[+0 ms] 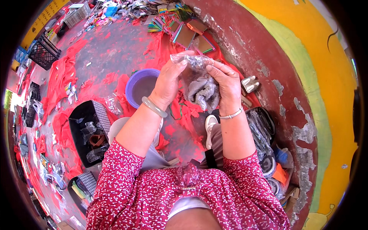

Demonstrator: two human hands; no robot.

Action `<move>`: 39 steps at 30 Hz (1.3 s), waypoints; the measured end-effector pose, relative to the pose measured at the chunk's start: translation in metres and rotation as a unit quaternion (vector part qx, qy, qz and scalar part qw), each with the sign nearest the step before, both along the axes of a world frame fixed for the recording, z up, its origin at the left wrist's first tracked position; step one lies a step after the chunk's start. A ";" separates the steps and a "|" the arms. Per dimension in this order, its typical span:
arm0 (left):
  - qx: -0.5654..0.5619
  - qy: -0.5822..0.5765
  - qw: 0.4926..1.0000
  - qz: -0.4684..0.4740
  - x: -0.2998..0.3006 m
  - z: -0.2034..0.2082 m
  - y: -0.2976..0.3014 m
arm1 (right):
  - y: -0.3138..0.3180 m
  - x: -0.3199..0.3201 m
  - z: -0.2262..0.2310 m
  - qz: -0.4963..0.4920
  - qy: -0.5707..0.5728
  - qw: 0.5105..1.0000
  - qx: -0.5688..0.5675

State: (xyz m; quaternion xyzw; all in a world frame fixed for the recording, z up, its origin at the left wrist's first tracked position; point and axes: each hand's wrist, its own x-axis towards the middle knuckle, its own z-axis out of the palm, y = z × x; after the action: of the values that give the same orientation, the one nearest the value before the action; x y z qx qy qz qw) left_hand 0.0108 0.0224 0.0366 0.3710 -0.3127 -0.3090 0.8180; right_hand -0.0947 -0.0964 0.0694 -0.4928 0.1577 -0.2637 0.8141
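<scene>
A clear plastic bag (pixel 190 60) is stretched between my hands over the gap between my knees. My left hand (pixel 168 78) is closed on the bag's left side, its thumb lying across the film. On the other side my right hand (pixel 227 81) pinches the plastic, fingers curled over it. A bunched grey fuzzy cloth (pixel 204 92) hangs below, between my palms. Whether it sits fully inside the bag or is partly gripped by my right hand, I cannot tell.
A purple basin (pixel 132 87) of murky water stands left of my hands. Farther left is a black bin (pixel 82 140) with wrapped items. Colourful boards (pixel 188 36) lie ahead by the red wall (pixel 264 57). A metal object (pixel 250 84) and a black case (pixel 264 126) sit right.
</scene>
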 end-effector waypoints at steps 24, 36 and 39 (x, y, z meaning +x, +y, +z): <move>0.057 -0.116 0.992 -0.002 0.007 -0.007 0.005 | -0.016 -0.003 -0.002 0.114 0.057 0.992 0.011; 0.021 -0.078 0.996 -0.029 0.004 0.007 0.009 | -0.009 -0.004 0.001 0.009 0.031 0.999 0.010; 0.069 -0.060 0.996 0.000 0.006 0.005 0.004 | -0.009 -0.003 -0.003 0.017 0.039 0.999 -0.003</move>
State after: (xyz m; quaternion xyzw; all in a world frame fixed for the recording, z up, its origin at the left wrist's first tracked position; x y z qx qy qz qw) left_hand 0.0167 0.0264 0.0411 0.4443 -0.3392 -0.3070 0.7702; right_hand -0.0977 -0.1052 0.0664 -0.5073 0.1802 -0.2314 0.8103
